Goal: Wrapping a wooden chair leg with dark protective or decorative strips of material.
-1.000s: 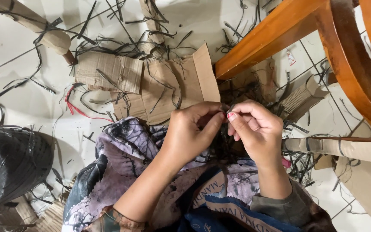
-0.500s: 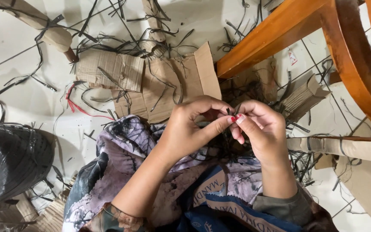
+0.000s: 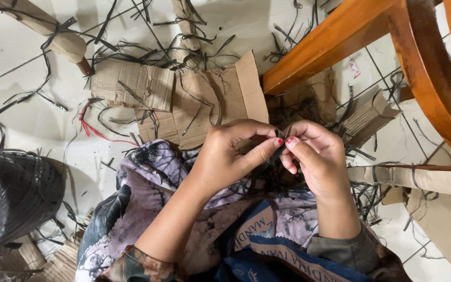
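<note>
Just below the flattened cardboard (image 3: 204, 104), my left hand (image 3: 225, 156) and right hand (image 3: 314, 154) still pinch the thin black strip (image 3: 271, 155), now tilted lower between my fingertips.

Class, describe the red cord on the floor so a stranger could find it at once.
Start at the flat cardboard spread on the white floor above the person's hands. Just off its left edge lies the red cord, thin and bent. Every other strand scattered around it is black.
</note>
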